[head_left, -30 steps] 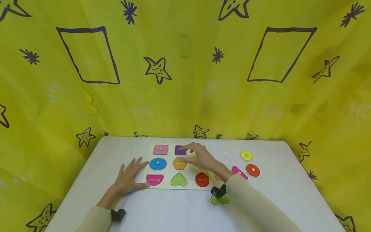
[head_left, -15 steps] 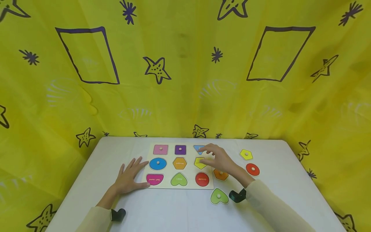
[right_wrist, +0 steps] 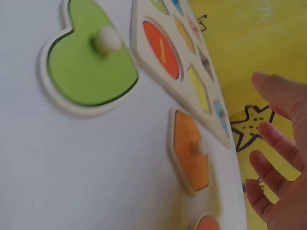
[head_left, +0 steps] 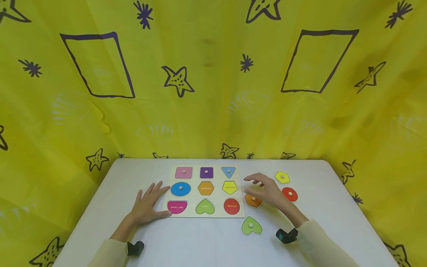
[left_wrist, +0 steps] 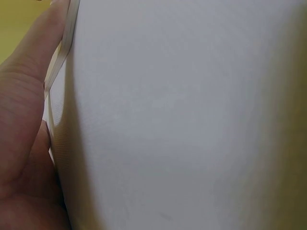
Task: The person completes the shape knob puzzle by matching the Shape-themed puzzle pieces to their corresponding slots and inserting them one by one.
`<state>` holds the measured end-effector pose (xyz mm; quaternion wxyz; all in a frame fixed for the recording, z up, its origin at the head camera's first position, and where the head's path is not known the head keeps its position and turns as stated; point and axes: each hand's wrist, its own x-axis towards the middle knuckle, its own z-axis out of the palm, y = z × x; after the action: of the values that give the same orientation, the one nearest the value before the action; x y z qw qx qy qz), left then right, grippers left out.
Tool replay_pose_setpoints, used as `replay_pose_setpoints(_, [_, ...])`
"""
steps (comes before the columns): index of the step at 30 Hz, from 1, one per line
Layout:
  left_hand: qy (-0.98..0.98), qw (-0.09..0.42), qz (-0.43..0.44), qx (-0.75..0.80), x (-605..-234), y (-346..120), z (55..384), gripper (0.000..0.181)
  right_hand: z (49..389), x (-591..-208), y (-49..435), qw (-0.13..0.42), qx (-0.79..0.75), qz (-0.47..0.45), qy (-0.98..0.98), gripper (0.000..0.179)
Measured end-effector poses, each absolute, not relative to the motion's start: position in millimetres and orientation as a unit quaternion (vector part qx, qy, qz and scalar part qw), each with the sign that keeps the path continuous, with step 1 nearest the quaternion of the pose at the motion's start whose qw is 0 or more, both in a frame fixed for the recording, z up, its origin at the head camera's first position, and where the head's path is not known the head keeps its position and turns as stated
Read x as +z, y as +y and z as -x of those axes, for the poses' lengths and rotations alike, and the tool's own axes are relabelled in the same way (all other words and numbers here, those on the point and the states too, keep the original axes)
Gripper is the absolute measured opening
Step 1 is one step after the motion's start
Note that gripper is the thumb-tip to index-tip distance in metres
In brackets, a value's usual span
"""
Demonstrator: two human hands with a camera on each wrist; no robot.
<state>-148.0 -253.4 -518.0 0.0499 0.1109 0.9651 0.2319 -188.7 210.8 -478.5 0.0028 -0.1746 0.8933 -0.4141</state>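
hands at a shape puzzle on a white table

a person's right hand (head_left: 267, 191) hovers just above the white table (head_left: 200, 241), to the right of a wooden puzzle board (head_left: 218, 215), fingers spread and relaxed, holding nothing. directly beneath its fingers lies a loose orange hexagon piece (head_left: 252, 200) with a small wooden knob, resting on the table just beside the board's right edge; the wrist view shows the same orange piece (right_wrist: 192, 151) below the open fingers (right_wrist: 273, 139), with a gap between them. a loose green heart piece (head_left: 251, 226) sits nearer the person, just off the board's near right corner. a yellow pentagon piece (head_left: 282, 177) and a red circle piece (head_left: 290, 194) lie farther right, beyond the hand.

the left hand (head_left: 148, 202) rests flat on the table, fingers straight and splayed, its thumb and fingertips touching the board's left edge; the left wrist view shows the hand (left_wrist: 24, 124) pressed against the pale edge of the board (left_wrist: 60, 62).

on the board, a pink square (head_left: 184, 172), a purple square (head_left: 206, 172), a blue triangle (head_left: 228, 171) and a blue circle (head_left: 181, 189) sit in their recesses with knobs up. the remaining recesses show printed shapes with labels. both arms wear cream sleeves with a black device at each wrist. a yellow cloth (head_left: 213, 92) drawn with stars and quadrilaterals hangs behind the table.
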Motion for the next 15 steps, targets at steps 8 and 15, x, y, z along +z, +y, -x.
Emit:
replay_pose_setpoints(8, [0.965,0.051,-0.109,0.232,-518.3,-254.0,147.2,0.099,178.9,-498.4,231.8,0.009,-0.385,0.156,0.910,0.039])
replay_pose_setpoints(15, [0.965,0.047,-0.111,0.233,-520.0,-254.2,147.8,0.098,176.6,-513.3,239.3,0.010,-0.370,0.169,0.913,0.032])
